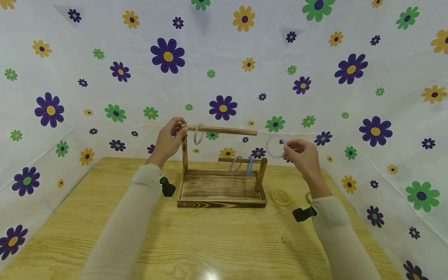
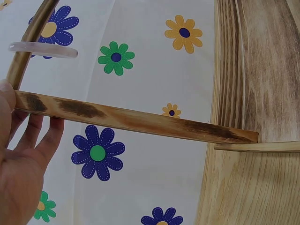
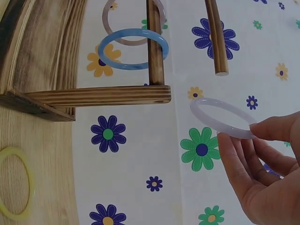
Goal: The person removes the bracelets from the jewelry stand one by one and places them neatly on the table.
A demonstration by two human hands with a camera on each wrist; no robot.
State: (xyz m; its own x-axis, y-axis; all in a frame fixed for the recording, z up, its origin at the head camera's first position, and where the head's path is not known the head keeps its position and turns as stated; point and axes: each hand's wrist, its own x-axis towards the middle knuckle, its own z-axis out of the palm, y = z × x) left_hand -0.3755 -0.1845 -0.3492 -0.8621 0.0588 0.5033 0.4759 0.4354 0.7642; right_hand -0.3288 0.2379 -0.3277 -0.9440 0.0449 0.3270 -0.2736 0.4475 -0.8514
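My left hand (image 1: 169,140) grips the top corner of a wooden bangle stand (image 1: 222,203), where the tall post meets the upper bar (image 1: 224,130). A pale bangle (image 1: 198,134) hangs on that bar near the hand. Between thumb and fingers, my right hand (image 1: 303,157) pinches a translucent lavender bangle (image 3: 220,119), held in the air just right of the upper bar's free end and apart from it. On the lower bar (image 3: 156,56) hang a blue bangle (image 3: 133,49) and a greyish-pink bangle (image 1: 236,165).
A yellow bangle (image 1: 281,197) lies on the wooden table (image 1: 224,245) right of the stand. Another bangle (image 1: 308,197), brownish, is partly hidden behind the right wrist. A flower-patterned white cloth (image 1: 224,85) surrounds the table's back and sides.
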